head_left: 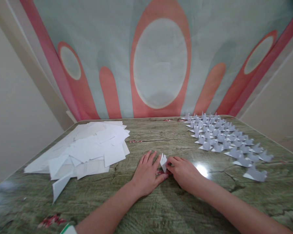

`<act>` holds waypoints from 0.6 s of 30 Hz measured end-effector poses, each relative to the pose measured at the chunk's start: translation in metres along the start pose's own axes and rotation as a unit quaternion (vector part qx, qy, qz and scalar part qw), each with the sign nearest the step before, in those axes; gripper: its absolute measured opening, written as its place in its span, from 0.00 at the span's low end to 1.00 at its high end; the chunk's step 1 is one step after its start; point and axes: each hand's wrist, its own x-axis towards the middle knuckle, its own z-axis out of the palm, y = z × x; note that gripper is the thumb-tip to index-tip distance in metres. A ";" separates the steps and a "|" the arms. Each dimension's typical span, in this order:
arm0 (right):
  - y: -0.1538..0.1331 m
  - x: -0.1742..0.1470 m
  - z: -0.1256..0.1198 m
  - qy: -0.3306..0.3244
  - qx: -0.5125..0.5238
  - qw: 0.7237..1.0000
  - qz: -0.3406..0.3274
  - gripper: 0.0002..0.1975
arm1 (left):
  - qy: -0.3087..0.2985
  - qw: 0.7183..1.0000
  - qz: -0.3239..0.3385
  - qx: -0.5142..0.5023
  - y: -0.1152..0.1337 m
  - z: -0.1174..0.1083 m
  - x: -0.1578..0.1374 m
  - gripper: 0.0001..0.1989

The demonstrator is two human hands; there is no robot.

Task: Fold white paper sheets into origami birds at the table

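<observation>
A small piece of folded white paper (163,162) with pointed tips stands out between my two hands at the middle of the table. Its right edge is pinched by the curled fingers of my right hand (182,170). To the left of it, my left hand (147,174) lies on the table with its fingers stretched out and a little apart. The left thumb reaches to the bottom of the folded paper; whether it presses on the paper I cannot tell. My right fingers hide part of the paper's lower right side.
A loose heap of white paper sheets (88,143) covers the table's left side, with one folded sheet (61,187) jutting toward me. Rows of several finished-looking folded paper figures (217,136) stand on the right. Behind the wood-grain table (158,214) hangs a patterned curtain (161,61).
</observation>
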 end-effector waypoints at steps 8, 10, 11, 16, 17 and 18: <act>0.002 0.000 0.002 0.002 0.002 1.000 -0.003 0.10 | 0.018 0.999 0.018 0.029 0.006 -0.005 0.000 0.24; 0.001 0.000 0.001 0.001 0.001 1.000 -0.004 0.10 | 0.009 0.999 0.020 0.036 0.004 -0.007 0.000 0.25; 0.001 0.000 0.000 -0.001 0.002 1.000 -0.004 0.10 | 0.002 0.999 0.022 0.041 0.003 -0.007 0.001 0.26; -0.004 -0.001 -0.004 -0.003 -0.005 1.000 0.007 0.11 | -0.037 0.996 0.034 0.077 0.004 -0.016 -0.001 0.28; -0.004 -0.001 -0.004 -0.001 -0.006 1.000 0.008 0.11 | -0.040 0.995 0.033 0.084 0.005 -0.018 -0.002 0.28; -0.004 -0.001 -0.003 0.000 -0.004 1.000 0.008 0.11 | -0.043 0.994 0.032 0.091 0.007 -0.020 -0.002 0.27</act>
